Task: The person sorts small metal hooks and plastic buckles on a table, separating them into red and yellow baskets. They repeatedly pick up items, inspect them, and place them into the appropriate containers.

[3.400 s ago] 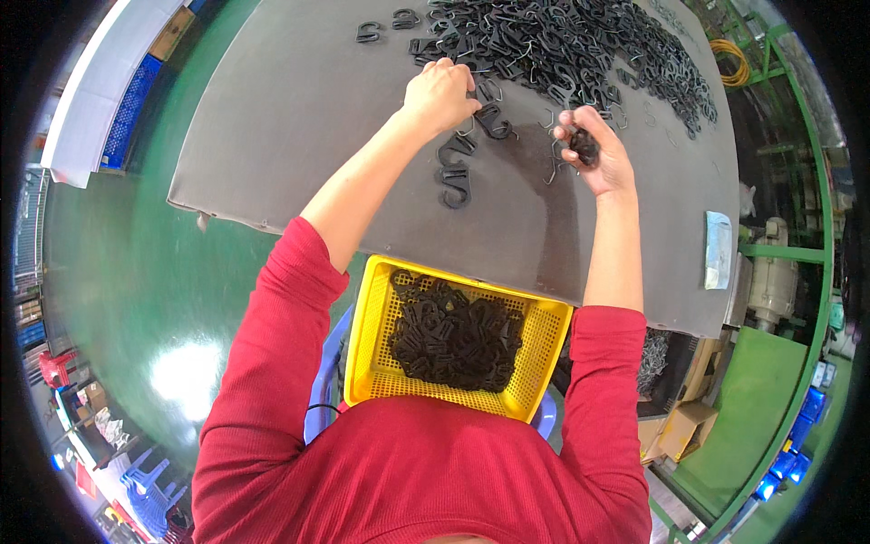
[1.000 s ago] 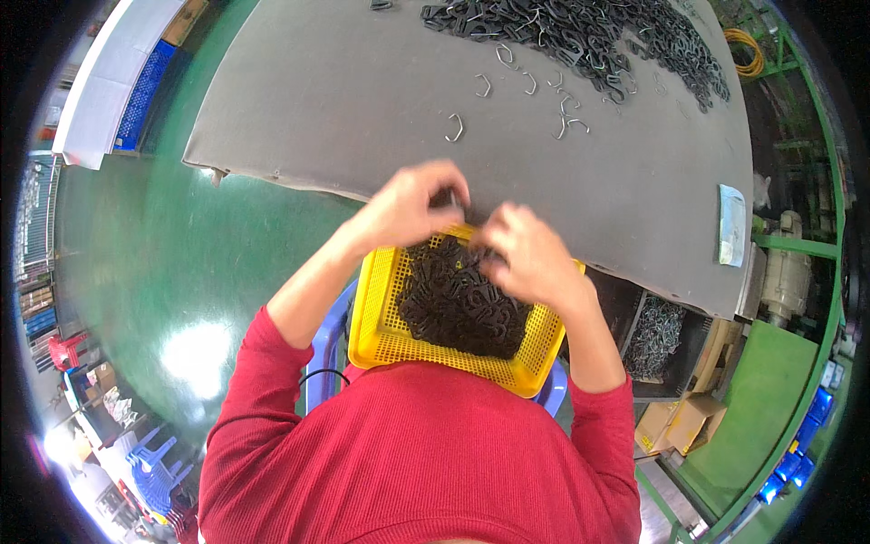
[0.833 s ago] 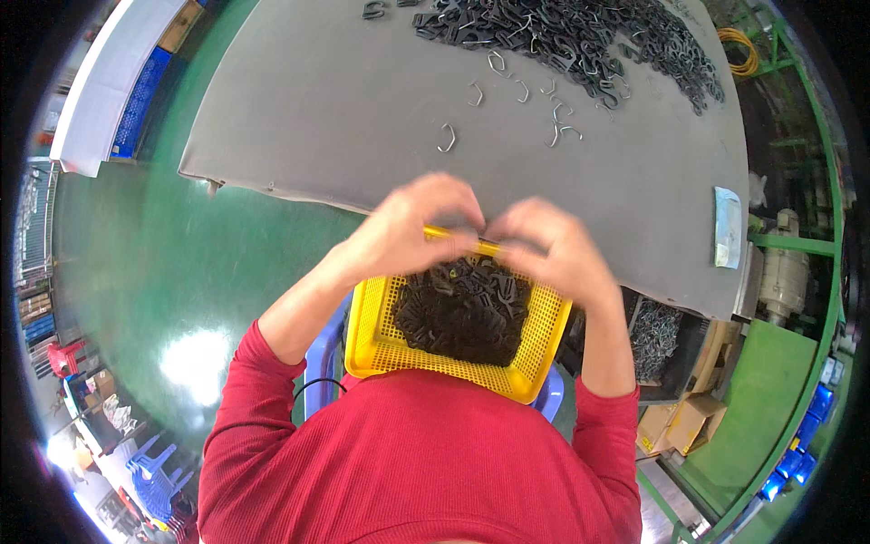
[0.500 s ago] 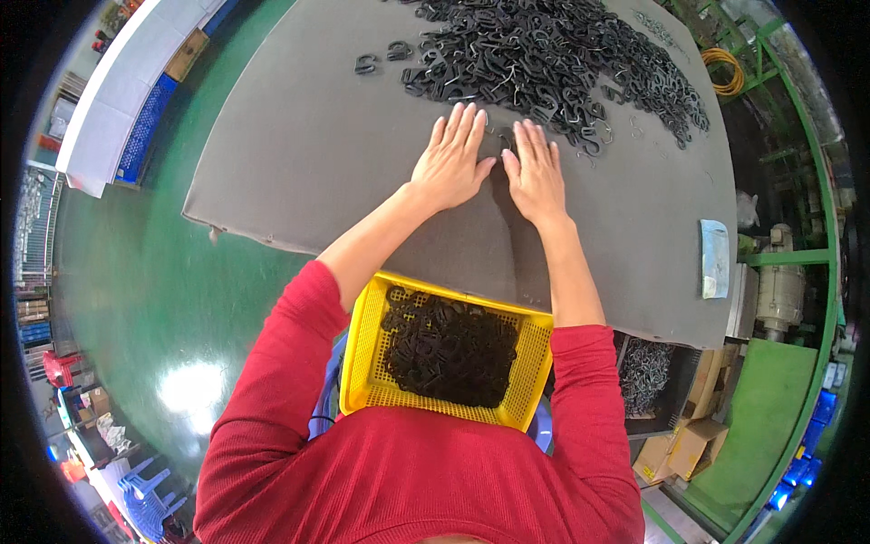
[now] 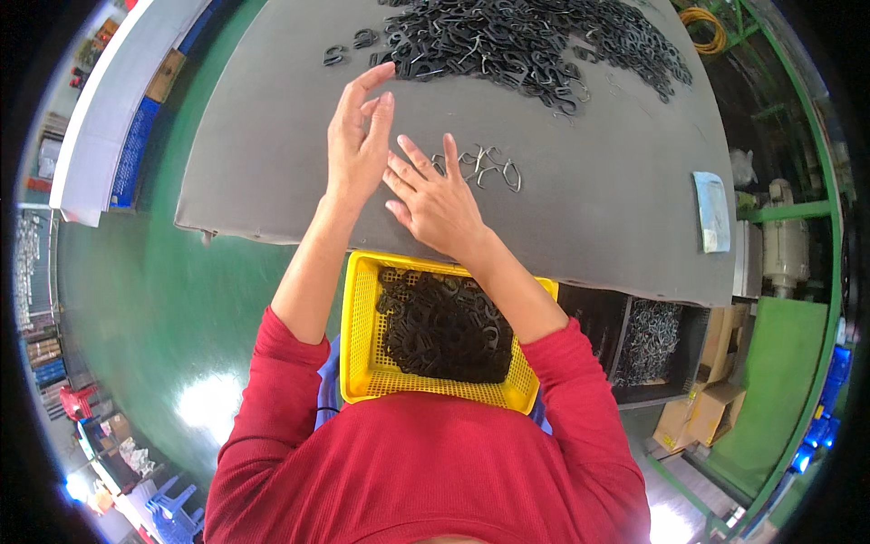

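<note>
My left hand (image 5: pixel 360 143) is raised over the grey table (image 5: pixel 272 145), its fingers apart and nothing seen in them. Beside it on the right, my right hand (image 5: pixel 437 198) spreads its fingers, palm down, over the table. Just past its fingertips lie several silvery wire hooks (image 5: pixel 489 168), partly hidden by the hand. A large pile of black hooks (image 5: pixel 507 45) covers the far side of the table. Two black pieces (image 5: pixel 349 47) lie apart at its left. Below my forearms, a yellow basket (image 5: pixel 362 363) holds many black hooks (image 5: pixel 444 331).
A pale blue packet (image 5: pixel 711 211) lies at the table's right edge. Under that side stand a dark bin of metal hooks (image 5: pixel 648 340) and cardboard boxes (image 5: pixel 702 417). A green frame (image 5: pixel 793 210) rises at the right, with a coiled orange hose (image 5: pixel 705 32) at the far corner.
My hands have come apart from the pile's near edge and moved left, the right one also nearer. Silvery hooks now show on the table by my right hand.
</note>
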Available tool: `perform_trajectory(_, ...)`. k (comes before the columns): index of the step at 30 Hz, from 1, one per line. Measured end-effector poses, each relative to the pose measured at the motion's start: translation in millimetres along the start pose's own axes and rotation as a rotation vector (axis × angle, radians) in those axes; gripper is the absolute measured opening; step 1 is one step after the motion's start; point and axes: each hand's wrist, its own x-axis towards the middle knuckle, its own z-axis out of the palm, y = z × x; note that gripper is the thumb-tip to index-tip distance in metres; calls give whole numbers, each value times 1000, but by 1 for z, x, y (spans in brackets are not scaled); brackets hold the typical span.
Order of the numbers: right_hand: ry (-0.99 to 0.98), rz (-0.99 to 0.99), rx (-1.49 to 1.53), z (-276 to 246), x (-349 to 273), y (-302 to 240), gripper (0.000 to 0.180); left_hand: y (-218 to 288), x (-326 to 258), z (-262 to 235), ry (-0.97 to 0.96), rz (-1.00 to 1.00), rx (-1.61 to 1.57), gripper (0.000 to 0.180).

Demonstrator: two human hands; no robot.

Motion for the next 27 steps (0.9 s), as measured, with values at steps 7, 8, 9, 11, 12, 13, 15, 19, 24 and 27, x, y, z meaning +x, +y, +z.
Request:
perform_trajectory(7, 122, 549, -244, -21, -91, 110, 41, -6, 8, -48, 24, 15, 403, 26)
perform_trajectory(8, 151, 606, -249, -28, -122, 129, 40, -25, 14, -54, 34, -32, 441, 26)
perform_trajectory(9, 177, 635, -250, -42, -151, 139, 40, -43, 20, -62, 49, -82, 492, 26)
perform_trajectory(11, 189, 795, -226, -70, -214, 149, 40, -89, 37, -74, 35, -73, 575, 26)
perform_trajectory(12, 191, 822, -269, -77, -245, 154, 41, -107, 44, -86, 52, -73, 635, 26)
perform_trajectory(13, 116, 948, -337, -90, -270, 148, 42, -124, 53, -92, 71, -45, 683, 28)
perform_trajectory(15, 132, 1038, -350, -102, -336, 146, 43, -156, 75, -96, 100, 10, 772, 31)
perform_trajectory(19, -37, 1233, -599, -117, -433, 119, 38, -193, 125, -77, 9, -47, 868, 46)
perform_trajectory(24, 346, 1312, -438, -120, -368, 100, 37, -193, 160, -14, -205, -93, 896, 63)
perform_trajectory(27, 434, 1049, -275, -109, -264, 113, 40, -172, 162, 20, -318, -31, 728, 66)
